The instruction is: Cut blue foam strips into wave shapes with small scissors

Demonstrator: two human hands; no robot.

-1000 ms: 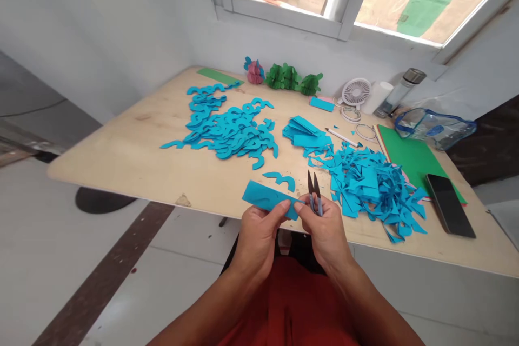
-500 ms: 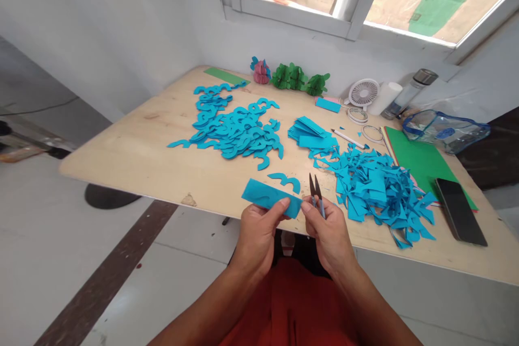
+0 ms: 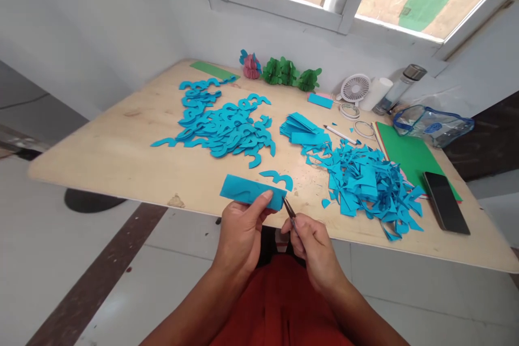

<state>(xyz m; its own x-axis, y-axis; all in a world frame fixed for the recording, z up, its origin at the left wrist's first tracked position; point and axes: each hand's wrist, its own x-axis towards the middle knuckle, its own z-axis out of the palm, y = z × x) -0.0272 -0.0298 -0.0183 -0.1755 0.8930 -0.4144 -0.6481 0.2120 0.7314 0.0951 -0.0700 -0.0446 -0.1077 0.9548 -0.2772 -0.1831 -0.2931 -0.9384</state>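
Observation:
My left hand (image 3: 243, 230) pinches a folded blue paper strip (image 3: 243, 190), thumb on top near its right end. Faint curved lines show on the strip. My right hand (image 3: 312, 243) is closed around the scissors (image 3: 289, 210), whose blade tips touch the strip's right edge. Just beyond the strip lies a wavy blue cutout (image 3: 279, 177). A heap of similar curved cutouts (image 3: 227, 127) spreads farther back on the left. Blue paper scraps (image 3: 365, 178) are piled to the right of my hands.
Behind the scraps are a stack of blue strips (image 3: 302, 128), a white pen (image 3: 339, 134) and tape rolls (image 3: 349, 111). At right lie a phone (image 3: 446, 203) and green sheets (image 3: 413, 154). A small fan (image 3: 355, 88) and bottle (image 3: 399, 89) stand by the wall.
The scissors have swung left, from upright beside the strip to its right edge. My right fingertips have left the strip. A small blue scrap now lies left of the scrap pile. The view has shifted slightly.

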